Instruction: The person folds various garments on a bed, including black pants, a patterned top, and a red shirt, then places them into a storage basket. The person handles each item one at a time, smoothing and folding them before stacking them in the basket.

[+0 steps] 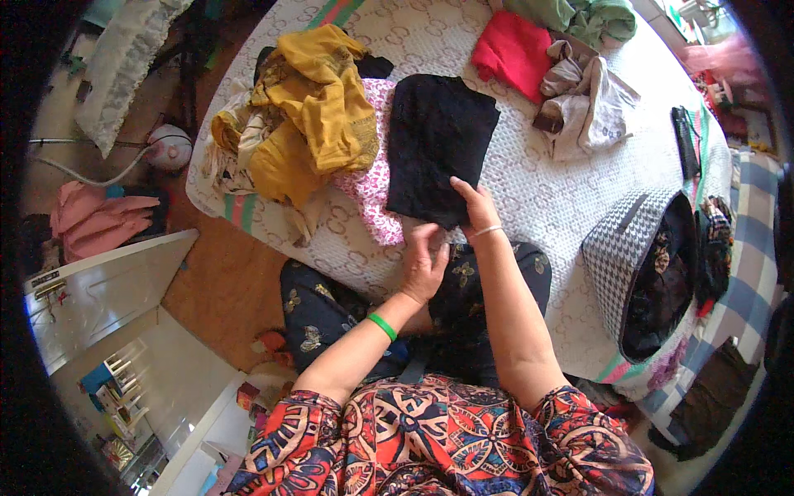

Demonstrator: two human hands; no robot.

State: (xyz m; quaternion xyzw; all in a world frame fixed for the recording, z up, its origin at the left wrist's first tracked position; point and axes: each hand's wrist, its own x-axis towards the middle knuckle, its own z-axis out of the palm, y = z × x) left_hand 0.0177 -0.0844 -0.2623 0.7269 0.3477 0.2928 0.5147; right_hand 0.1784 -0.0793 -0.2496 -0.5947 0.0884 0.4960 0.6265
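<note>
A folded black garment (440,136) lies in front of me on a quilted white bed cover (527,211), partly over a pink-and-white patterned cloth (379,167). My right hand (481,208), with a pale bracelet at the wrist, grips the garment's near right edge; its thumb is on top and the fingers are underneath. Just below the same edge is my left hand (427,263), fingers curled and thumb apart, a green band on its wrist. Whether it pinches the fabric cannot be made out. To the left, a mustard-yellow garment (316,111) is heaped over cream cloth.
A red folded cloth (512,56), a light grey garment (592,105) and green cloth (598,22) lie at the far right. Nearer on the right stands a houndstooth fabric storage bin (614,254) with dark clothes inside. A white open cabinet (111,310) is at left.
</note>
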